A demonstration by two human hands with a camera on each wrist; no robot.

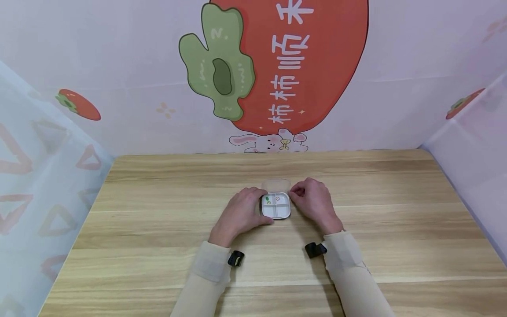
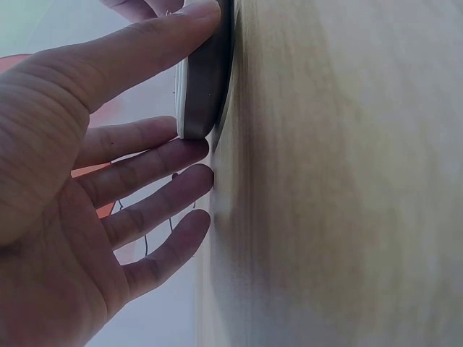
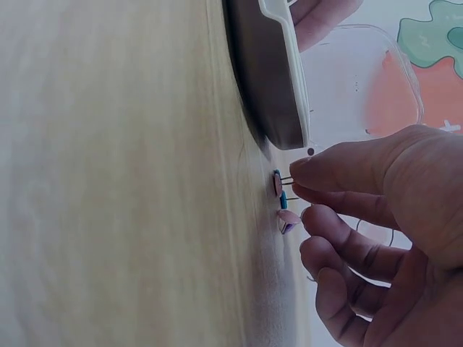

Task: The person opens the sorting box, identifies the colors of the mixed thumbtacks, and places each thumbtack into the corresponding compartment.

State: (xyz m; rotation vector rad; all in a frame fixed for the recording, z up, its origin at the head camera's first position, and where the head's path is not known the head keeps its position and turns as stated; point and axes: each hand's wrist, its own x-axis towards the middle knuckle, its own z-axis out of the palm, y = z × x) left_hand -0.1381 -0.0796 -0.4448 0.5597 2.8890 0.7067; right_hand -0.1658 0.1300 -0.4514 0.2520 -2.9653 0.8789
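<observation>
A small white pill box [image 1: 282,211] with four compartments lies on the table, its clear lid [image 1: 276,185] raised at the far side. Tiny green, yellow and round patterned pieces sit in the two far compartments. My left hand [image 1: 242,213] grips the box from the left, thumb along the near side and fingers at the left and far side. Just right of the box, my right hand [image 1: 315,199] pinches the thin metal post of a small stud earring [image 3: 278,183] between thumb and index finger. Another stud with a pinkish head [image 3: 288,220] lies close by on the table.
The wood-grain table [image 1: 158,264] meets a white printed cloth [image 1: 138,119] at the back, and similar cloth hangs at both sides. Black wrist cameras sit on both sleeves [image 1: 211,262].
</observation>
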